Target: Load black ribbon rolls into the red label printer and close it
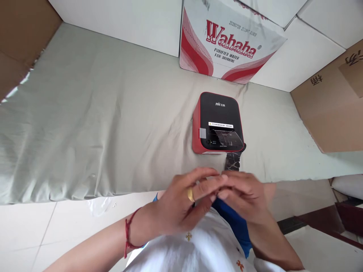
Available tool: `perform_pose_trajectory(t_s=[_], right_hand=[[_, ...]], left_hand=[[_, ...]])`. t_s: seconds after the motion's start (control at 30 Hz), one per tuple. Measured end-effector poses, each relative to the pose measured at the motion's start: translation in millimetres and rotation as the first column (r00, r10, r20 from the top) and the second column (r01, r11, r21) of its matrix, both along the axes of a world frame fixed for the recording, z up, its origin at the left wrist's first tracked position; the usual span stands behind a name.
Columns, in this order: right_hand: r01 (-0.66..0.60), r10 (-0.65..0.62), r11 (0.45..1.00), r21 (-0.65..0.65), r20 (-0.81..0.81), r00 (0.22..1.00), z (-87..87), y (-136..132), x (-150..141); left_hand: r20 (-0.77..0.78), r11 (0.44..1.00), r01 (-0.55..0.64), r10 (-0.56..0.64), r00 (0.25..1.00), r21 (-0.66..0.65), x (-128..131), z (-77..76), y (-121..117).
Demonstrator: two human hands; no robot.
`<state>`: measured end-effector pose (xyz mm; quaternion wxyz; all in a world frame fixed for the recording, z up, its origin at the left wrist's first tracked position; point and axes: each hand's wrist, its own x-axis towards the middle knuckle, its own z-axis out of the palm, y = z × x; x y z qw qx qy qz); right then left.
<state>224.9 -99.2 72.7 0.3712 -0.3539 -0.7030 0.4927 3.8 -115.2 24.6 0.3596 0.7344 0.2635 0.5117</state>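
Just in front of the table edge, the fingertips of my left hand [193, 202] and my right hand [245, 194] meet in a pinch. Whatever lies between them is too small and hidden to make out. My left hand wears a gold ring and has a red cord at the wrist. Beyond the hands sits a red and black label printer [218, 113], with a dark, shiny strip [228, 138] coming out of its slot. Another dark strip with pale lines [233, 161] runs from the printer's front toward my right fingers; whether they touch it is unclear.
A grey-green cloth [141, 113] covers the table. A Wahaha water carton [229, 56] stands behind the printer, among white boxes [121, 22]. Brown cartons [334, 102] stand at the right, another at the far left. Clear plastic [99, 206] lies on the tiled floor.
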Motion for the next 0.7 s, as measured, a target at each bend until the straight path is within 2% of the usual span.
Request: perform_pose_trajectory(t_s=[0.07,0.13,0.17,0.2,0.23,0.27,0.33,0.43,0.53,0.7], right_hand=[[0.218,-0.216,0.967,0.131,-0.032,0.976,10.2,10.5,7.6],[0.425,-0.421,0.85,0.311,-0.082,0.903,15.1,23.6,11.6],[0.48,-0.489,0.774,0.413,-0.093,0.868,15.4,30.4,12.1],[0.498,-0.537,0.7,0.512,-0.083,0.84,14.5,36.7,11.9],[0.481,-0.569,0.639,0.599,-0.053,0.821,12.8,42.0,11.3],[0.44,-0.587,0.606,0.662,-0.001,0.81,10.5,46.2,10.5],[0.344,-0.591,0.608,0.716,0.119,0.798,5.5,50.8,9.2],[0.23,-0.552,0.64,0.733,0.232,0.801,-0.2,51.3,9.2],[0.149,-0.509,0.643,0.751,0.274,0.816,-2.8,50.8,10.5],[0.103,-0.501,0.635,0.765,0.307,0.809,-4.1,51.2,9.8]], left_hand=[[-0.042,0.974,-0.205,0.21,0.977,0.101,-15.2,9.3,18.0],[-0.134,0.89,-0.361,0.409,0.903,0.278,-31.7,13.1,40.8],[-0.187,0.856,-0.37,0.455,0.871,0.362,-39.4,12.3,52.9],[-0.268,0.846,-0.356,0.477,0.837,0.397,-46.3,10.0,64.6],[-0.339,0.848,-0.33,0.48,0.809,0.414,-51.9,6.3,75.5],[-0.413,0.867,-0.293,0.458,0.787,0.404,-56.2,1.9,85.2],[-0.471,0.902,-0.215,0.385,0.794,0.375,-60.6,-7.2,100.3],[-0.368,0.921,-0.152,0.289,0.884,0.358,-59.9,-16.4,112.6],[-0.234,0.907,-0.149,0.255,0.938,0.394,-57.6,-18.4,116.6],[-0.177,0.908,-0.16,0.243,0.954,0.387,-56.8,-17.0,116.9]])
